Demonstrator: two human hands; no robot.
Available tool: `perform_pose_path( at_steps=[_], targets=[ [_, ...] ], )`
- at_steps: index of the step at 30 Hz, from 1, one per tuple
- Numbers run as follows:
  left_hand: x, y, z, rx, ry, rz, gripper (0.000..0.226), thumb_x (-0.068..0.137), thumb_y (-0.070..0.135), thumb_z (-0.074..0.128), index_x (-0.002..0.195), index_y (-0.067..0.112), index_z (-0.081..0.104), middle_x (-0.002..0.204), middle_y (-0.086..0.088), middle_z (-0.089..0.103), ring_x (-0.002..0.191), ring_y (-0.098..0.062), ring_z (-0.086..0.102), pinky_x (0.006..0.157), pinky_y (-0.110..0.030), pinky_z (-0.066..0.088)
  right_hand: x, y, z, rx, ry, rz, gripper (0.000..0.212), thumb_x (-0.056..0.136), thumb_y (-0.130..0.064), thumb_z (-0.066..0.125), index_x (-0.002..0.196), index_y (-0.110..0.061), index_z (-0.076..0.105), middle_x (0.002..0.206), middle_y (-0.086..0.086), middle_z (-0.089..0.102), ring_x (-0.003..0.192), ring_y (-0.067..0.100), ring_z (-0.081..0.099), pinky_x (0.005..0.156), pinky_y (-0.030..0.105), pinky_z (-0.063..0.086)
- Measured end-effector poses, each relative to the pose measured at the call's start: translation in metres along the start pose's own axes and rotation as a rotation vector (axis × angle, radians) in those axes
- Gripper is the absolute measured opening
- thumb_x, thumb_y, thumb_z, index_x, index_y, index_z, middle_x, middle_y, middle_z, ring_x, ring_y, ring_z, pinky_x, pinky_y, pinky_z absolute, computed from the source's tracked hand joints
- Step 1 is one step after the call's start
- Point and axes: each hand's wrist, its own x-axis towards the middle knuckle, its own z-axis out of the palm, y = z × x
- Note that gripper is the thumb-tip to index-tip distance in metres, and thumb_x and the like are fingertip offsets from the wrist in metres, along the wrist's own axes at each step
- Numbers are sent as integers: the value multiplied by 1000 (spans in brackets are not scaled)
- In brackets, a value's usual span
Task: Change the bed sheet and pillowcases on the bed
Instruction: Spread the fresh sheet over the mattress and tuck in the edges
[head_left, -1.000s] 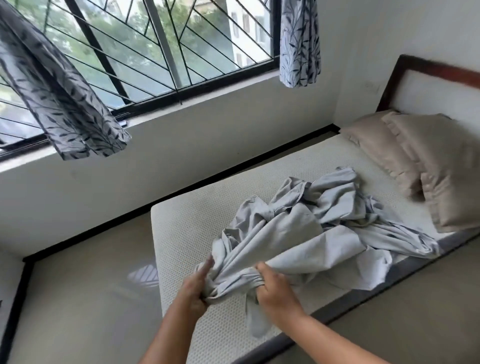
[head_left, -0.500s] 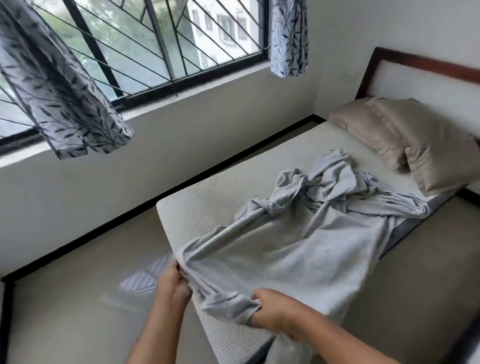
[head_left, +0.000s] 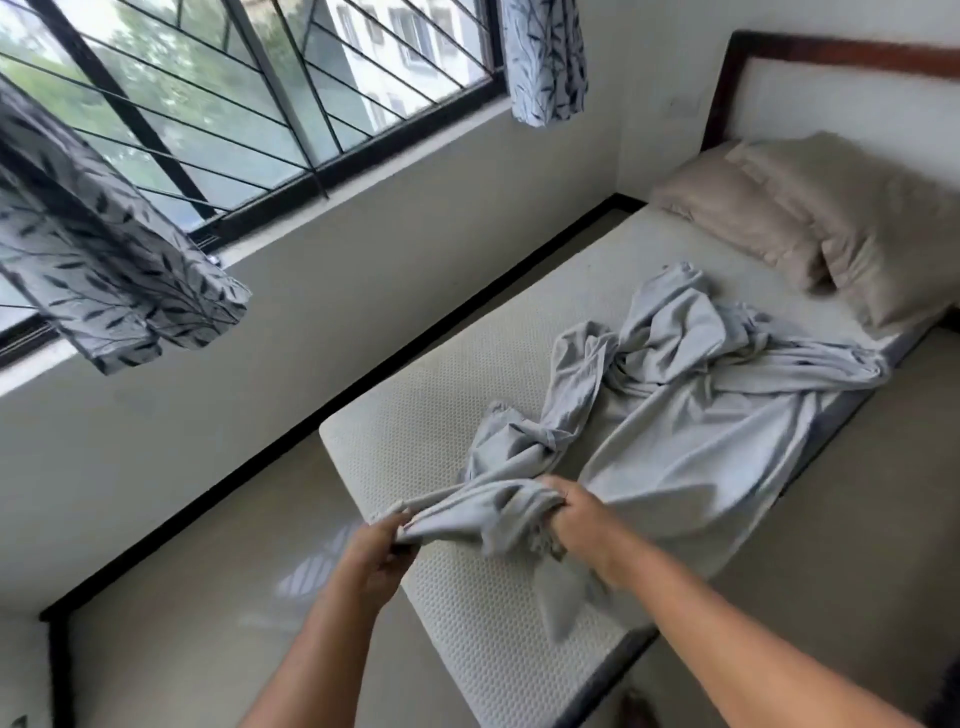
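Status, by judgement: early to middle; nothing fitted yet.

Mattress (head_left: 415, 421): white, textured, uncovered across its left half and near end; no cloth tucked at any corner in view.

Grey sheet (head_left: 685, 457): lies loose on top of the mattress; twisted like a rope through the middle, flatter on the right, where it hangs over the right edge; cannot tell whether it is the old sheet coming off or the fresh one going on.

Pillows (head_left: 857, 223): two, in beige cases, side by side at the head of the bed below the headboard (head_left: 831, 52); just clear of the sheet; cannot tell whether these cases are old or new.

Left to do, as judged: a sheet spread flat and tucked at all corners; pillowcases seen to, if not already changed.

Left hand (head_left: 382, 545): bare forearm enters from the bottom edge; fingers and thumb curled, pinching an edge of the sheet at the near left corner of the mattress.

Right hand (head_left: 582, 525): bare forearm enters from the lower right; fist closed round a gathered bunch of the same sheet, near the left hand; cloth drawn taut between the two; a blurred tail of cloth droops below this hand.
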Motion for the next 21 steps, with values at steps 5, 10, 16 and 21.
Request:
perform_pose_path(
  at_steps=[5, 10, 16, 21],
  targets=[
    [39, -14, 9, 25, 126, -240, 22, 101, -8, 35, 91, -4, 53, 46, -14, 58, 30, -17, 53, 27, -17, 38, -18, -18, 6, 442, -236, 76, 29, 104, -5, 44, 106, -5, 74, 106, 27, 72, 93, 32, 70, 82, 39, 55],
    [87, -2, -8, 81, 70, -350, 22, 87, -2, 38, 77, -11, 55, 48, -23, 60, 50, -32, 63, 52, -34, 57, -21, -10, 11, 764, -206, 185, 41, 79, -17, 82, 112, 4, 73, 112, 29, 70, 92, 32, 74, 76, 37, 61],
    [173, 64, -57, -60, -175, -541, 62, 100, 48, 50, 115, -9, 71, 117, -30, 68, 114, -49, 62, 116, -52, 33, 4, -9, 37, 811, 153, 316, 38, 64, -33, 96, 80, -2, 82, 90, 25, 75, 71, 30, 76, 56, 31, 60],
    [241, 144, -54, 146, -289, -570, 45, 101, 34, 48, 111, 1, 76, 128, -19, 66, 98, -36, 69, 110, -46, 41, 47, 22, 66, 69, 197, 612, 22, 87, -6, 61, 89, -17, 80, 93, 4, 77, 84, 12, 70, 81, 28, 60]
  ],
)
